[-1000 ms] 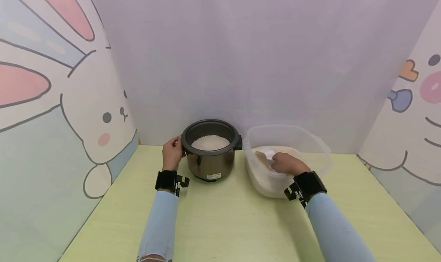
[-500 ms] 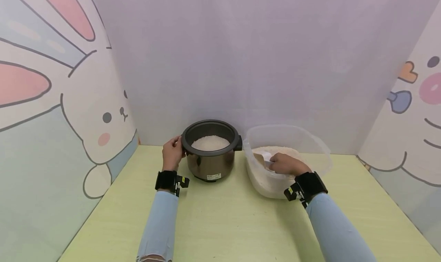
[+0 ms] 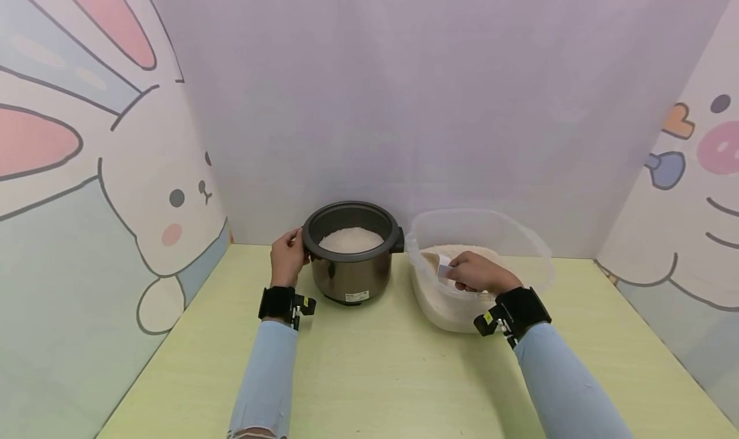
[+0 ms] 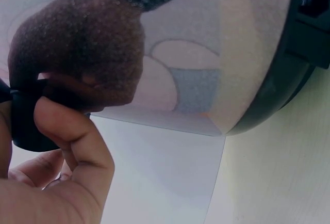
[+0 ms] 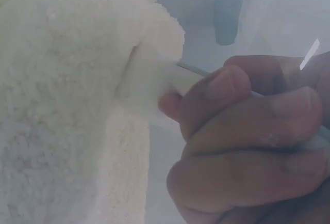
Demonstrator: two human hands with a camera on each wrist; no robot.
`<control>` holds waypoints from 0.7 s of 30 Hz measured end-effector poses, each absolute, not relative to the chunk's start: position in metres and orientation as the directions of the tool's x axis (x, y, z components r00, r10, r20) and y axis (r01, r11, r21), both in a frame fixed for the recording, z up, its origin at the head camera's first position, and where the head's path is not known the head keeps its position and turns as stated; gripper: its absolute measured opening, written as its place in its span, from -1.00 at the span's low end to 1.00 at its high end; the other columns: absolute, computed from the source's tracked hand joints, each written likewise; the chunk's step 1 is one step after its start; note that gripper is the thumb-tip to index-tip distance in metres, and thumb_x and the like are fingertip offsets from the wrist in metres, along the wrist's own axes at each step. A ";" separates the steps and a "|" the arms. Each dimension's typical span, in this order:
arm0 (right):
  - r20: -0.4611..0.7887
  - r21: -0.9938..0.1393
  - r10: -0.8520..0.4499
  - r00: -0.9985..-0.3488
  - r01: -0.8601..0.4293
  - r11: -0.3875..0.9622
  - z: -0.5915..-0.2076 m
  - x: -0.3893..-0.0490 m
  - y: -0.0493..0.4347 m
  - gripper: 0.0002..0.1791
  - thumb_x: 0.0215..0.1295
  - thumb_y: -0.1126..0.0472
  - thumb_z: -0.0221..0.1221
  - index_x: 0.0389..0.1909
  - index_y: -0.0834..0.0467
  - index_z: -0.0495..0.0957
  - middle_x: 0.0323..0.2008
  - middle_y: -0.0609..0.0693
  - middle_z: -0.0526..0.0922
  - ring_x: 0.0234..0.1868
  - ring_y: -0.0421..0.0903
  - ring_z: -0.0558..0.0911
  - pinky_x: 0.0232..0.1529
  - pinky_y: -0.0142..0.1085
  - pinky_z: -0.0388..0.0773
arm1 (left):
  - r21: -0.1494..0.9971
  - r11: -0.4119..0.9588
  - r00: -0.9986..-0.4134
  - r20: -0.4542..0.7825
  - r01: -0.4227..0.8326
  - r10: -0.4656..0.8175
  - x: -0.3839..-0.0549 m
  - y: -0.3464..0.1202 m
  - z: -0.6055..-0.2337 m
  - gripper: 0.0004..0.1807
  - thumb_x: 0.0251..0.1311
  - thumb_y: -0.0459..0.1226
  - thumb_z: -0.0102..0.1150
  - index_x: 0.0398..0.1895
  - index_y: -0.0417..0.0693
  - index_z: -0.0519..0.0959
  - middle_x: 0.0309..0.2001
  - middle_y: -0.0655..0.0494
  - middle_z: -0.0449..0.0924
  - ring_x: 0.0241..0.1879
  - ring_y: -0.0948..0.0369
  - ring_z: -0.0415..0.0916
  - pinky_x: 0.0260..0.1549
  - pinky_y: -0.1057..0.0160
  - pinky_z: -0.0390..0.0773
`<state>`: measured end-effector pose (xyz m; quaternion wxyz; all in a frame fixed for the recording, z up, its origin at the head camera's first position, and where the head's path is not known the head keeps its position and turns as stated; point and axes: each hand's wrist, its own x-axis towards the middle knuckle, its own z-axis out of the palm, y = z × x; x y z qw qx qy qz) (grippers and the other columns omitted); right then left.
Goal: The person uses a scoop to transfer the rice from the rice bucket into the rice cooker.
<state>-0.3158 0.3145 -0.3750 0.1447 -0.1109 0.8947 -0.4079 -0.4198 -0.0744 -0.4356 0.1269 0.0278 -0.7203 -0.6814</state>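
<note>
A brown rice cooker (image 3: 351, 273) with a dark inner pot stands on the table, white rice (image 3: 351, 240) inside the pot. My left hand (image 3: 287, 259) grips its left side handle; thumb and bent fingers close about the black handle (image 4: 31, 126) in the left wrist view. To the cooker's right sits a clear plastic bin (image 3: 522, 233) partly filled with rice (image 3: 473, 251). Inside this bin my right hand (image 3: 480, 272) holds a white scoop (image 3: 443, 268) by its handle. The scoop's head meets the rice near the bin's left wall; how much it contains is hidden.
The pale yellow-green table (image 3: 375, 375) is bounded by a plain lilac back wall (image 3: 369, 105) and side panels with cartoon drawings. The cooker's right handle (image 3: 399, 240) nearly meets the bin's rim. A few tiny specks lie on the table.
My right hand has shifted slightly left and the scoop has turned in the rice, its white side now facing more forward. The left hand keeps its grip on the cooker's handle.
</note>
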 end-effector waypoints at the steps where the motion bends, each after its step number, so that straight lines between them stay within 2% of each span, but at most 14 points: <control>1: -0.171 -0.770 -0.313 -0.934 -0.072 0.635 -0.375 -0.316 0.315 -0.69 0.58 0.23 -0.01 -0.20 0.35 0.62 -0.65 -0.04 0.31 -0.66 -0.16 0.14 -0.56 -0.29 0.16 | 0.989 0.069 -0.966 0.143 0.132 -0.213 -0.420 -0.074 -0.435 -0.58 0.54 -0.09 0.08 0.21 -0.21 0.62 -0.29 -0.06 0.64 -0.53 0.29 0.58 -0.54 0.41 0.62; 12: -0.144 -0.823 -0.273 -0.951 -0.038 0.566 -0.375 -0.315 0.317 -0.64 0.62 0.21 -0.07 -0.03 0.46 0.52 -0.64 -0.05 0.23 -0.68 -0.15 0.06 -0.58 -0.27 0.08 | 0.990 0.069 -0.968 0.136 0.124 -0.211 -0.420 -0.074 -0.433 -0.57 0.54 -0.09 0.09 0.22 -0.21 0.62 -0.27 -0.08 0.63 -0.52 0.28 0.58 -0.53 0.41 0.63; 21: -0.123 -0.846 -0.236 -0.964 -0.022 0.532 -0.374 -0.314 0.317 -0.64 0.61 0.23 -0.08 0.03 0.49 0.48 -0.59 -0.03 0.27 -0.66 -0.15 0.05 -0.57 -0.28 0.09 | 0.989 0.075 -0.966 0.144 0.131 -0.214 -0.418 -0.074 -0.434 -0.58 0.55 -0.10 0.06 0.21 -0.23 0.62 -0.28 -0.08 0.62 -0.53 0.30 0.57 -0.54 0.41 0.62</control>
